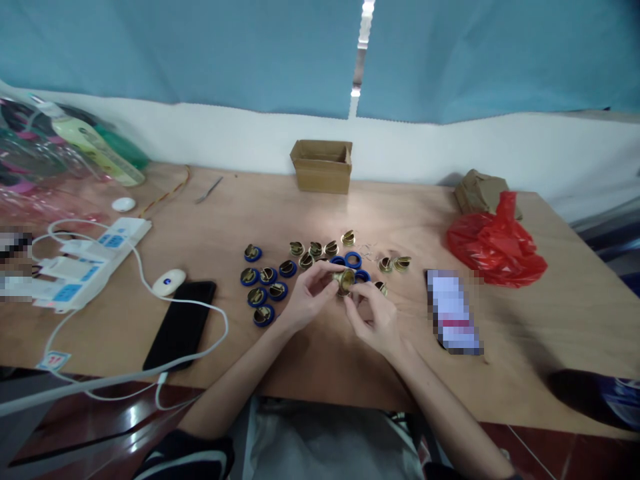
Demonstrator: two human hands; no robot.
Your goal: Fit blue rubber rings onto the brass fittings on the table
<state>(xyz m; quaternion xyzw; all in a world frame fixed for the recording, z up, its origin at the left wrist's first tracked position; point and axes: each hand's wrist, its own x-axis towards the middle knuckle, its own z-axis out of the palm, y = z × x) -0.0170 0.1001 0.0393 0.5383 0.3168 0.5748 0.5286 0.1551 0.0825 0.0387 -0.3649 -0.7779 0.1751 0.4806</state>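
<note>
Nearest the lens, at bottom left: dark fabric sleeve (185, 457) with a pale curved stripe, bunched below the elbow. Beside it, bottom centre: smooth grey cloth (330, 440) over the lap.

Left hand (311, 298): reaching up from lower left, forearm slanted, wrist nearly straight, thumb and fingers pinched on a round, hollow, brass-coloured metal cup (344, 280). Cup held just right of frame centre, above the tabletop, wall thin and glossy.

Right hand (376, 319): reaching from lower right, fingers curled, thumb and forefinger narrowed at the cup's right rim. Cannot tell whether gripping or merely touching.

Just beyond the hands: smooth blue rings (353, 260), rounded in section, lying flat. Left of centre: round brass-coloured fittings seated in blue collars (263, 315), each with a raised metal flap. Above and right of the hands: similar bare brass-coloured fittings (349, 238).

Beneath all: matt brown tabletop (225, 213), lightly creased. Top centre: open brown cardboard box (324, 177), rectangular. Right: crinkled, glossy red plastic bag (495, 248), knotted upright.
</note>
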